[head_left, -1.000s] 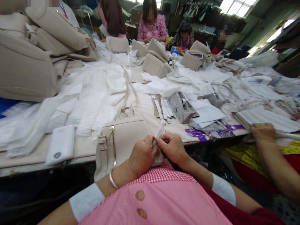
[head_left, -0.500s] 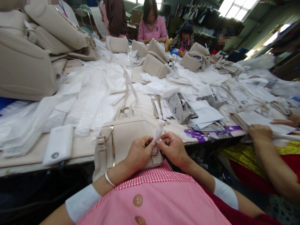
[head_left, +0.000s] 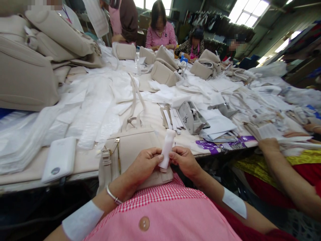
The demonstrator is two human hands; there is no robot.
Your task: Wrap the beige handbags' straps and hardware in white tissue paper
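Note:
A strip of white foam wrap (head_left: 168, 144) stands between my hands, its lower end around a beige strap end by the handbag. My left hand (head_left: 145, 164) pinches its left edge between thumb and fingers. On the other side my right hand (head_left: 185, 160) pinches the right edge, fingers curled. Beneath them the beige handbag (head_left: 140, 142) leans from the table edge against my apron, with a gold zip (head_left: 118, 154) and a buckled side strap (head_left: 106, 157). Its handle and long strap (head_left: 135, 90) stretch away over the table.
A grey tape dispenser (head_left: 192, 117) sits beyond my hands, beside cut strips (head_left: 173, 117) and white paper sheets (head_left: 218, 124). At left lie a white power bank-like box (head_left: 59, 159), wrap sheets (head_left: 97, 107) and stacked beige bags (head_left: 25, 73). A co-worker's arm (head_left: 283, 167) reaches in at right.
The white foam wrap has become smoother and narrower, folded closer around the strap end. My hands have shifted slightly, now at its two sides.

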